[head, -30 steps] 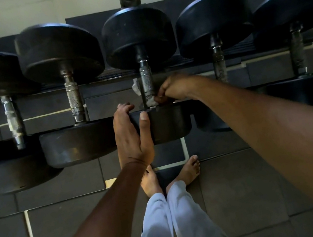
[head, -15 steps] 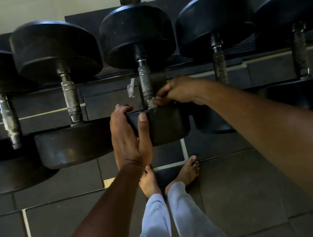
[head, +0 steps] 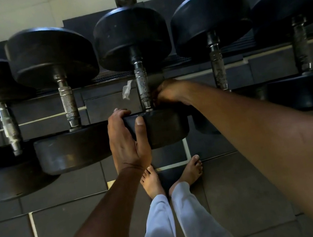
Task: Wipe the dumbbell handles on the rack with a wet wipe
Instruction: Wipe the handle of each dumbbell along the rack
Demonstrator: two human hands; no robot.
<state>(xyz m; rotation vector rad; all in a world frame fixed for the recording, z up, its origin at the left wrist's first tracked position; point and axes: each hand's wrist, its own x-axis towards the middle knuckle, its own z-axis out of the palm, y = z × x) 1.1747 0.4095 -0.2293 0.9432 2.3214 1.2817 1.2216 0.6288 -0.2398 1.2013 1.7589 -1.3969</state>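
Head view looks down on a rack [head: 102, 79] carrying five black dumbbells in a row, the middle dumbbell [head: 140, 79] being the one worked on. The left hand [head: 127, 142] grips its near weight, thumb across the face and fingers curled over the top edge, steadying it. The right hand [head: 169, 93] curls in against the lower part of the knurled handle [head: 143, 87]; a pale scrap, seemingly the wet wipe [head: 127, 92], shows just left of the handle. I judge this handle mid-wipe; whether the others are done cannot be told.
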